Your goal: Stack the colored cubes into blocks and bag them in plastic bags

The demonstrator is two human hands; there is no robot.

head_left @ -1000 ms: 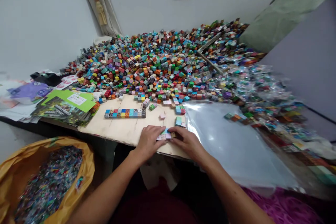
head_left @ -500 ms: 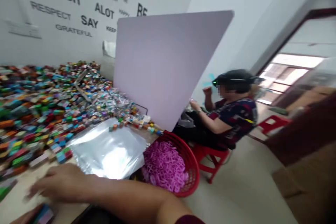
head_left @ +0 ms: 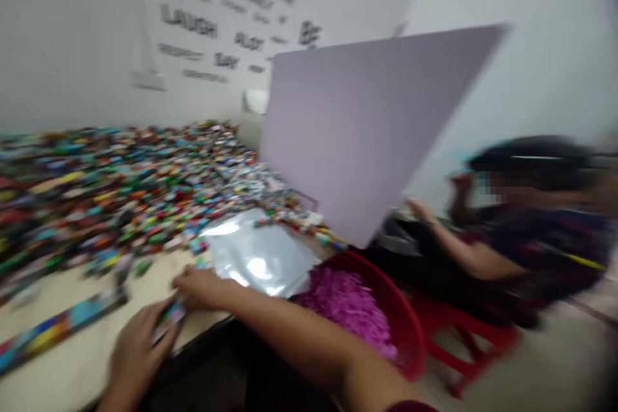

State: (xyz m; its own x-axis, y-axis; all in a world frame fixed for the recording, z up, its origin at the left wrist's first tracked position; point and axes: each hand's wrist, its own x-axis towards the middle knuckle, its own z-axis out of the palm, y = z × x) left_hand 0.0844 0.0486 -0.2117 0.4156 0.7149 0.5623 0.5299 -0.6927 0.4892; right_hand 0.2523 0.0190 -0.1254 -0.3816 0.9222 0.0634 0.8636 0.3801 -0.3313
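My left hand (head_left: 138, 347) is closed around a short stack of small coloured blocks (head_left: 168, 320) near the table's front edge. My right hand (head_left: 200, 288) reaches in from the right and meets the far end of that stack, its fingers bent together. Motion blur hides what, if anything, is between the right fingers. To the left, a long row of coloured blocks (head_left: 53, 333) lies on the pale tabletop (head_left: 72, 370). Beyond my right hand is a shiny clear plastic bag (head_left: 270, 257), lying flat.
A big heap of coloured blocks (head_left: 120, 187) covers the back of the table. A red basket (head_left: 410, 328) of pink plastic pieces (head_left: 350, 306) stands at the right. Behind it rises a grey-mauve panel (head_left: 367, 122). A seated person (head_left: 541, 251) works on a red stool (head_left: 476, 341).
The view has swung left and down, so the scene sits further right. My hands have come together at the block stack, and my left hand now shows fully.
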